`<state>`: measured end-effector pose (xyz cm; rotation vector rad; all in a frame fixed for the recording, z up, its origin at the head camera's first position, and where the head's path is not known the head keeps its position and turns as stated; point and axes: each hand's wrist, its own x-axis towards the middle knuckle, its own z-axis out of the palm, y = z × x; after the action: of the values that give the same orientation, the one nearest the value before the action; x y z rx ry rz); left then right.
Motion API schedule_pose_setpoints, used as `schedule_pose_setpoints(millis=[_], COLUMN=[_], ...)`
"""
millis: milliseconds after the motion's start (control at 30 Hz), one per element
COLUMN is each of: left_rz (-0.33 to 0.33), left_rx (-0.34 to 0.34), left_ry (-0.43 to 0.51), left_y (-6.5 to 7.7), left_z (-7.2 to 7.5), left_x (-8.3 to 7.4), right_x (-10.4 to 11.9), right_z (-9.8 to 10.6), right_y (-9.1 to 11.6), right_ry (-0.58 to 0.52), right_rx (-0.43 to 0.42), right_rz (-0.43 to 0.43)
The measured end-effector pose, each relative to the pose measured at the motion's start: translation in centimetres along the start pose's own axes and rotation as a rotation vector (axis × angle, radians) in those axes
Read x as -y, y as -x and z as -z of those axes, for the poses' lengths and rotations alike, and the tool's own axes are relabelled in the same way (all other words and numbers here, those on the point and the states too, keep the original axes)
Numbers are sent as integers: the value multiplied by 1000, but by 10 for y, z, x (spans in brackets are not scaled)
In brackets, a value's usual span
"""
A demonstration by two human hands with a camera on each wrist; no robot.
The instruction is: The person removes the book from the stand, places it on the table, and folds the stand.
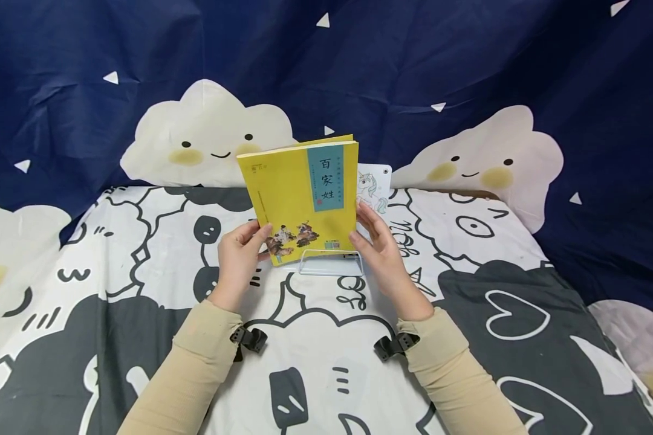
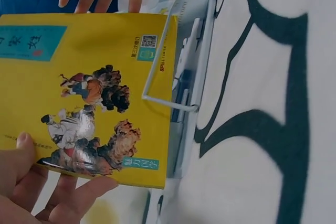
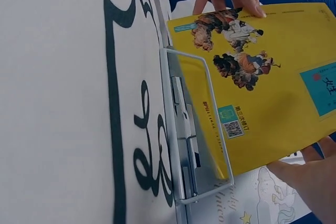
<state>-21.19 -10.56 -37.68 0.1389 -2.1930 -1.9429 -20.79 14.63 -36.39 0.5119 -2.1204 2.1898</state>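
A yellow book (image 1: 283, 193) with a teal title panel stands tilted above a white wire stand (image 1: 332, 273). A second yellow edge shows behind its top. My left hand (image 1: 239, 251) pinches the book's lower left edge, thumb on the front cover. On the lower right edge, my right hand (image 1: 381, 248) grips it, thumb in front and fingers behind. In the right wrist view the book's bottom (image 3: 210, 124) is behind the stand's front wire loop (image 3: 212, 87). How far down it sits there, I cannot tell.
Behind the book, to the right, a white panel with a unicorn picture (image 1: 374, 181) stands upright. Black-and-white patterned cloth (image 1: 315, 338) covers the surface. A dark blue curtain (image 1: 359, 60) with smiling clouds hangs at the back.
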Motion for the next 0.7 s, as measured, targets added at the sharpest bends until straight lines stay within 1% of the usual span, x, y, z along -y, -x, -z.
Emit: schedule_pose_setpoints(millis=[100, 200, 300, 433, 567, 700], left_rz=[-44, -72, -89, -108, -123, -138], left_rx=[-1, 1, 12, 22, 23, 10], left_ry=[1, -14, -41, -41, -31, -41], left_y=[0, 0, -1, -1, -1, -1], left_z=[3, 5, 6, 8, 10, 12], left_x=[-2, -4, -6, -9, -13, -15], right_x=[1, 2, 2, 0, -3, -6], right_z=[-1, -1, 0, 3, 4, 4], right_y=[0, -1, -1, -2, -5, -5], right_ry=[-1, -1, 15, 56, 96, 104], right_rx=[8, 21, 23, 31, 62, 96], right_rz=[-3, -5, -14, -33, -47, -56])
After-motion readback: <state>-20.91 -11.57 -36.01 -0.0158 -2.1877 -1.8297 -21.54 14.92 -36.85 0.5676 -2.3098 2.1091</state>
